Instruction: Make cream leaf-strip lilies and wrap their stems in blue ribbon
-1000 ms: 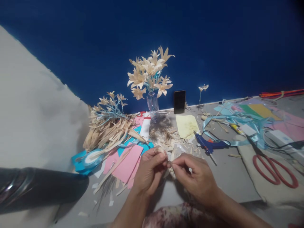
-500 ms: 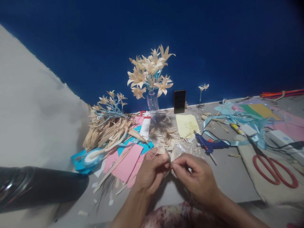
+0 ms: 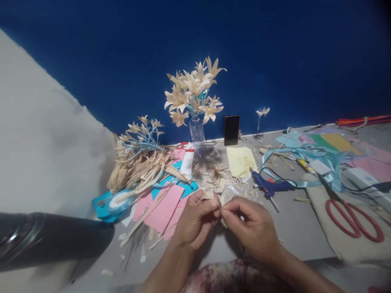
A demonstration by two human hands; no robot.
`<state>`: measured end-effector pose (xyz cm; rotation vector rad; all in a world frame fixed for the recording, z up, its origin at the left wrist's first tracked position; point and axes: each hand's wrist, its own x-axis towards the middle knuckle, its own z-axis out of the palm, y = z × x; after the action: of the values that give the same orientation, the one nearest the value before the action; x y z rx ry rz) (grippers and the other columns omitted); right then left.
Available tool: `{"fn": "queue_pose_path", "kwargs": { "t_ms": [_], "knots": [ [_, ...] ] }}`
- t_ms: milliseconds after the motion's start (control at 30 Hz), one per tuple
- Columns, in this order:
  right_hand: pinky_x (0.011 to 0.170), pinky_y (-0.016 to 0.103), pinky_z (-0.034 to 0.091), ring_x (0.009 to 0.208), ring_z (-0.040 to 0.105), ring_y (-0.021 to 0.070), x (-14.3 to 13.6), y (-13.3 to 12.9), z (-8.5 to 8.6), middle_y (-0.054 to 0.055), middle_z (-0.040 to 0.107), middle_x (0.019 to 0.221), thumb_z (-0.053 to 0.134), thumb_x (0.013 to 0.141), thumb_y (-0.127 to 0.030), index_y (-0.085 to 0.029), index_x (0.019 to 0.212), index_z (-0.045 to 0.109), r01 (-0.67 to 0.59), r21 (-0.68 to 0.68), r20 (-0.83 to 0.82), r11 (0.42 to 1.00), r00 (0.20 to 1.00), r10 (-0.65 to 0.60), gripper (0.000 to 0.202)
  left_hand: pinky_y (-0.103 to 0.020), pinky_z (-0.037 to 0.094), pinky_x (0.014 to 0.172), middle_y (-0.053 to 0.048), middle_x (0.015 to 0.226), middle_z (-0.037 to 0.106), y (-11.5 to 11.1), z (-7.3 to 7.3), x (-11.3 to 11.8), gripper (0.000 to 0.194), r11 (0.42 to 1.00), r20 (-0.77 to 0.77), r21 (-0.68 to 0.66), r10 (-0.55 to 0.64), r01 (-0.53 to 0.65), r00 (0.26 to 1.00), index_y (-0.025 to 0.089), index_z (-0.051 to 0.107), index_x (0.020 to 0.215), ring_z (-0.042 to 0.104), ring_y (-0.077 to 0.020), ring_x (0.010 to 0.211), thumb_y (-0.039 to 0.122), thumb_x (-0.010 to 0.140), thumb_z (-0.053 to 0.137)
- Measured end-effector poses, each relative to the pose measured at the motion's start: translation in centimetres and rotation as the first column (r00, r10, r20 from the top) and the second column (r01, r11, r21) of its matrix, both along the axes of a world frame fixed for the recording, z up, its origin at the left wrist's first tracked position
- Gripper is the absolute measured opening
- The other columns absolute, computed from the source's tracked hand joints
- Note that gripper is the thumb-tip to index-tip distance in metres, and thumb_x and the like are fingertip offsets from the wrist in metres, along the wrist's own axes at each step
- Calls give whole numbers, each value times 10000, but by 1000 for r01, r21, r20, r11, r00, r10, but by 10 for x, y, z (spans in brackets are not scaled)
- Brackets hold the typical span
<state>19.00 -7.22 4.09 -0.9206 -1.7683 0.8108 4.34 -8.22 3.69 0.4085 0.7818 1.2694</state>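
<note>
Thin, papery, cream-coloured piece (image 3: 208, 194) sits in the left hand (image 3: 195, 221), grip pinched on it, above the matte grey tabletop (image 3: 301, 228). Right hand (image 3: 255, 228) angles inward, thumb and forefinger pinched together beside the left; contents too small to tell.

Flat grey table (image 3: 301, 232), littered with pale husk scraps (image 3: 215, 175). Directly on top: clear transparent vase (image 3: 197, 134) toward back; black rectangular phone (image 3: 231, 130), upright nearby; pale yellow paper sheet (image 3: 241, 161); dark-blue glue gun (image 3: 270, 186); flat beige cloth (image 3: 337, 249); overlapping pink paper sheets (image 3: 165, 207); tan dried-husk bundle (image 3: 131, 175).
</note>
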Motion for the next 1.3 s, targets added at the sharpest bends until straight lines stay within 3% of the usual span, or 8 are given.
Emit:
{"fn": "queue_pose_path", "kwargs": {
  "t_ms": [700, 1300],
  "knots": [
    [511, 199, 433, 514, 590, 116, -2, -2, -3, -16, 687, 594, 588, 839, -153, -198, 656, 675, 9, -92, -29, 996, 1000, -11, 208, -188, 429, 538, 18, 609, 592, -1, 4, 2, 255, 999, -10, -16, 45, -45, 999, 118, 645, 612, 498, -61, 512, 152, 556, 891],
    [501, 188, 445, 522, 574, 112, -2, 2, -6, -11, 662, 580, 603, 834, -245, -179, 651, 657, -69, -363, -139, 929, 990, 20, 202, -192, 422, 508, 28, 576, 577, 1, 5, 4, 291, 999, -74, 24, 50, -48, 996, 127, 632, 605, 495, -71, 505, 194, 551, 910]
  ]
}}
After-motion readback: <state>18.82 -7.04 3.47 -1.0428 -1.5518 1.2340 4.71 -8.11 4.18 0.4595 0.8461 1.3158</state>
